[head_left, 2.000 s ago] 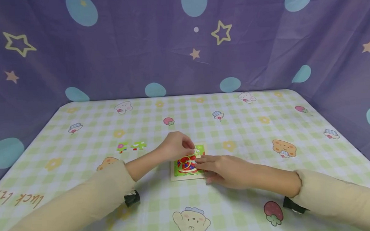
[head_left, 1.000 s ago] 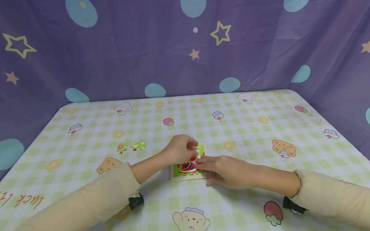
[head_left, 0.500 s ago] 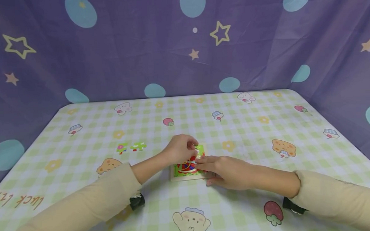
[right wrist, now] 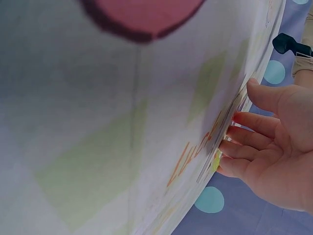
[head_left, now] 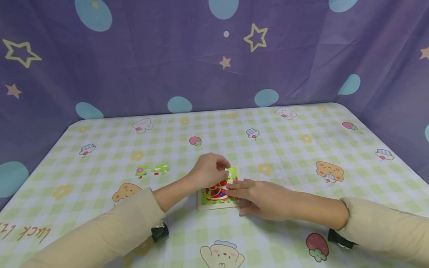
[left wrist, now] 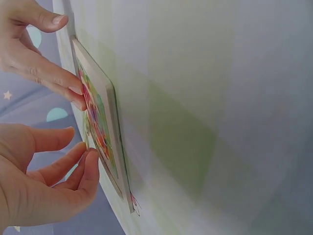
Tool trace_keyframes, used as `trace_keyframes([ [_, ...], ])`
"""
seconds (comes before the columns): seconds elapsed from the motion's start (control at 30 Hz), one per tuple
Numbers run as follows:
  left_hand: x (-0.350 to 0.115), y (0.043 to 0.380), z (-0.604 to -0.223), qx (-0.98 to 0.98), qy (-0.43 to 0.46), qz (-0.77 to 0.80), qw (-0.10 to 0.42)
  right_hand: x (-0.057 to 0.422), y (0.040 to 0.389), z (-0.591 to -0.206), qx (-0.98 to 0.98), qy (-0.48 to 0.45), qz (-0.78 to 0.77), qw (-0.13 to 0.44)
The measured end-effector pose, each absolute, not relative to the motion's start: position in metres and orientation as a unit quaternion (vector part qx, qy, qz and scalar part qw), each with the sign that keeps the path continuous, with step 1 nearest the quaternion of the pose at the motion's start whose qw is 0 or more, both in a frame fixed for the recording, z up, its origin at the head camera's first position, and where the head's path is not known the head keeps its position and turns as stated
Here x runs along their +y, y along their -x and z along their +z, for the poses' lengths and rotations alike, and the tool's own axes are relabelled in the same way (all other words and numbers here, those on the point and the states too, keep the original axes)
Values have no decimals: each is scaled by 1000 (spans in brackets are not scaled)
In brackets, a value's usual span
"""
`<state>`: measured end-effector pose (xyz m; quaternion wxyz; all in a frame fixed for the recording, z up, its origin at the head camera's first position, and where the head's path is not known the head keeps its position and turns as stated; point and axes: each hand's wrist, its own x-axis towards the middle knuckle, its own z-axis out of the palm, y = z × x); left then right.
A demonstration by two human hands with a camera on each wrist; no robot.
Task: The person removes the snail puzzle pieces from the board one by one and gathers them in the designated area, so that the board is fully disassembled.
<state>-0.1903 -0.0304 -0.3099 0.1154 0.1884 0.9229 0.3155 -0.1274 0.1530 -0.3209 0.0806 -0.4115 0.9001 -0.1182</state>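
A small jigsaw puzzle in a wooden tray [head_left: 217, 207], with a red, blue and green picture, lies at mid-table in the head view. My left hand [head_left: 208, 170] bends over its far left part. In the left wrist view, that hand's fingertips meet at a thin yellow-green puzzle piece [left wrist: 87, 131], tilted up from the board; its far side is hidden. From the right, my right hand [head_left: 263, 197] rests extended fingertips on the puzzle, its thumb near the tray's front right edge. The right wrist view shows these fingers [right wrist: 249, 134] nearly straight along the tray.
Two loose puzzle pieces, a green one with a pink flower [head_left: 141, 171] and a green one with red [head_left: 160, 169], lie left of the tray. A checked tablecloth [head_left: 275, 242] covers the table. Behind it hangs a purple curtain [head_left: 183, 52].
Compared with two seconds ago, my left hand has shifted slightly right over the puzzle and has barely moved since. My right hand stays in place. The loose pieces lie where they were.
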Motion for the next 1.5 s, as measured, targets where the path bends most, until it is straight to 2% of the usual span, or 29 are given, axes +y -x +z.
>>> trace_keyframes([
  [0.5,-30,195,-310,911,-150,371,105,153,127,-321,900,410,-120,83],
  [1.03,-28,202,-314,871,-25,464,159,153,128,-322,902,406,-121,85],
  [1.33,-32,206,-314,845,-8,505,175,154,128,-322,901,407,-123,84],
  [1.5,-45,210,-309,868,-22,468,164,153,128,-322,902,406,-125,84],
])
